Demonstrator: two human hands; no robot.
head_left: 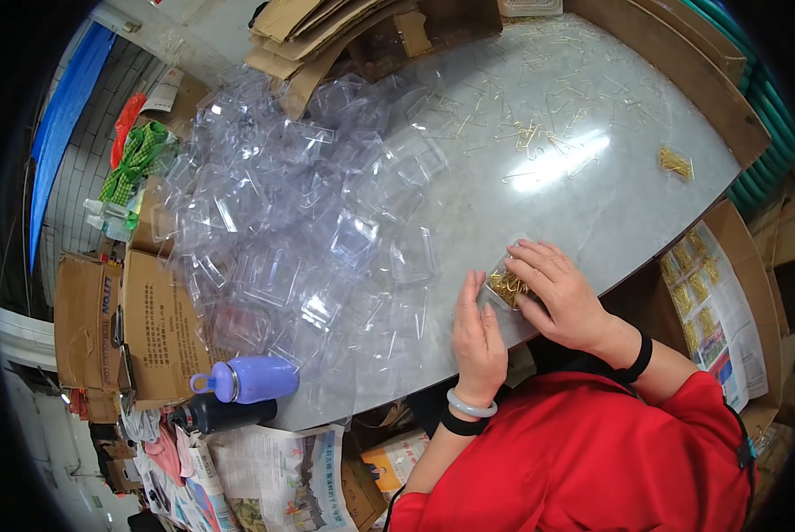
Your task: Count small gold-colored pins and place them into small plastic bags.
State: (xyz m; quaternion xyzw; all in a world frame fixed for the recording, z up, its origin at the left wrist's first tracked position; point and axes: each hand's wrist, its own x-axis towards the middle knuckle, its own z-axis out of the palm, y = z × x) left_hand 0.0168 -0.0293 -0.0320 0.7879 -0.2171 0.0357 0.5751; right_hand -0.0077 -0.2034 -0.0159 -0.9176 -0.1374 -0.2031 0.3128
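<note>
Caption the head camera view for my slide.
Left hand and right hand around gold wire pieces, near heaped clear plastic packaging.

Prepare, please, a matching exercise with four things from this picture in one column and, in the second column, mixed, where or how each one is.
Things
1. purple bottle
2. clear plastic containers
3. left hand
4. green hoses

Places or states
A. above a wrist with a pale bangle
B. next to a black bottle
C. at the upper right, beyond the table
D. heaped loosely on the left part of the table

Right pairs: 1-B; 2-D; 3-A; 4-C
</note>
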